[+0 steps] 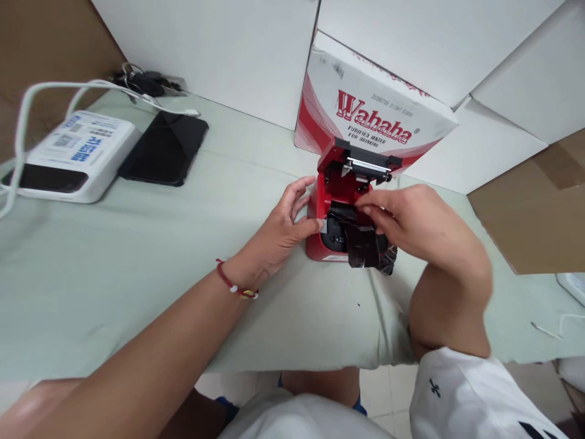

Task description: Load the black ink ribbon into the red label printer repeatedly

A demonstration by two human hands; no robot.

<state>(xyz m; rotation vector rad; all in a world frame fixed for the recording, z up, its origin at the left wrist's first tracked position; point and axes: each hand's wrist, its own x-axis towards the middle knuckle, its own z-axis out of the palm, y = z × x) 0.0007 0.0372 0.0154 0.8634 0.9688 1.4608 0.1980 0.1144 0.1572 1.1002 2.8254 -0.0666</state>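
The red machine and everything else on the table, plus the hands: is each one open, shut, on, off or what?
Red machine: open, lid raised
Dark strip: bent, draped over the front
Left hand: thumb and fingers apart, at the machine's side
Right hand: fingers bunched, grip unclear
Black phone: flat, screen dark
White device: on or off unclear
White cable: looped
Carton: upright
Keys: bunched

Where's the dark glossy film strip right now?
In the head view, just right of centre, the film strip lies across the front of the open red machine, between the left hand and right hand.
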